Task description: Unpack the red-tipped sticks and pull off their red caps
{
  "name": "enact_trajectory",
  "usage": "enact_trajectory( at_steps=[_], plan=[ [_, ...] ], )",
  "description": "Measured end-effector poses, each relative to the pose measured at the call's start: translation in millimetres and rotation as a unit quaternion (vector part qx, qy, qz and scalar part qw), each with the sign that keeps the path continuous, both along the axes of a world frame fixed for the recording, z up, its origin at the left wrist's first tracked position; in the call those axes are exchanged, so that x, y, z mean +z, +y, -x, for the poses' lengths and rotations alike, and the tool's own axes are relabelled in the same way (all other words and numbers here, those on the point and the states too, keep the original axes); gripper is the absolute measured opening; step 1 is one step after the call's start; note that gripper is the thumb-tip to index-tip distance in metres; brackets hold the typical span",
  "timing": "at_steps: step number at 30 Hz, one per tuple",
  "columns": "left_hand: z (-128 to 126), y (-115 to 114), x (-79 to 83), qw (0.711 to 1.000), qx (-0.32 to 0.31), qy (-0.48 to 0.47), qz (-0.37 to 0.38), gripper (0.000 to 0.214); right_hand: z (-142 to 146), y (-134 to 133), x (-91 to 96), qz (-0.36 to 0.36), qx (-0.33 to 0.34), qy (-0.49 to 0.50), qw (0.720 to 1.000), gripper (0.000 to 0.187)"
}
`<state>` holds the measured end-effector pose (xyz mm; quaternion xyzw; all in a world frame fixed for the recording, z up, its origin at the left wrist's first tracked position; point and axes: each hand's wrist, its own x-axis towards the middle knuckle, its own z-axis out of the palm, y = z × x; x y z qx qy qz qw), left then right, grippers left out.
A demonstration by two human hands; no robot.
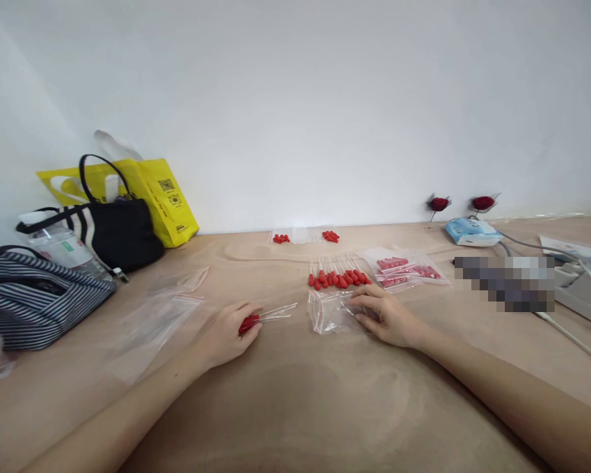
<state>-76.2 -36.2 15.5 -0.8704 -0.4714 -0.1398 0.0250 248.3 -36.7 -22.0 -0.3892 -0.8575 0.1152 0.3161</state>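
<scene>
My left hand (231, 332) is closed around a small bunch of thin white sticks with red heads (249, 324). The white ends stick out to the right, above the table. My right hand (387, 316) has its thumb and fingers on the right end of a clear zip bag (331, 312), which lies flat with its red-lined mouth to the left. Just beyond that bag, a row of red-headed sticks (339, 278) lies with the heads toward me. Filled zip bags (406, 270) with red contents are stacked to the right of the row.
More clear bags (165, 318) lie left of my left hand. Red pieces (330, 236) rest on clear plastic by the wall. A striped bag (44, 295), a black bag (123, 230) and a yellow bag (172, 203) stand left. At right are a blue packet (473, 232) and cables.
</scene>
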Motion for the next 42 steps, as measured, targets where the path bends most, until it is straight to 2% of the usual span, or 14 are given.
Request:
enact_trajectory(
  at_steps=[4, 8, 11, 16, 21, 26, 29, 33, 37, 42],
  plan=[
    [-7.4, 10.1, 1.9, 0.998, 0.015, 0.06, 0.021, 0.025, 6.2, -6.4, 2.2, 0.006, 0.029, -0.029, 0.999, 0.031],
    [-20.5, 34.4, -2.2, 0.995, 0.078, 0.018, 0.051, 0.022, 11.8, -9.8, 2.4, 0.026, 0.047, -0.055, 0.997, 0.03],
    [-43.1, 60.1, -6.1, 0.988, 0.138, -0.024, 0.071, 0.019, 15.2, -11.2, 3.6, 0.026, 0.086, -0.052, 0.995, 0.027],
    [-90.2, 101.4, -12.9, 0.979, 0.177, -0.066, 0.081, 0.017, 18.5, -12.2, 2.3, 0.027, 0.115, -0.047, 0.992, 0.029],
    [-120.4, 121.9, -13.5, 0.962, 0.212, -0.131, 0.114, 0.01, 18.0, -11.0, -1.6, 0.02, 0.112, -0.046, 0.992, 0.03],
    [-115.0, 124.3, -12.8, 0.932, 0.212, -0.234, 0.18, 0.009, 17.9, -10.7, -3.0, 0.018, 0.103, -0.046, 0.993, 0.03],
    [-102.0, 118.9, -13.0, 0.902, 0.181, -0.306, 0.244, 0.008, 18.2, -10.7, -3.0, 0.021, 0.102, -0.041, 0.994, 0.03],
    [-89.9, 109.2, -13.5, 0.874, 0.134, -0.361, 0.296, 0.022, 18.3, -10.6, -3.1, 0.024, 0.106, -0.036, 0.993, 0.03],
    [-86.2, 107.2, -19.2, 0.881, 0.125, -0.369, 0.269, 0.036, 18.1, -10.6, -3.5, 0.028, 0.1, -0.037, 0.994, 0.03],
    [-88.8, 110.4, -23.8, 0.897, 0.132, -0.374, 0.193, 0.022, 18.0, -10.2, -3.7, 0.029, 0.101, -0.034, 0.994, 0.03]
  ],
)
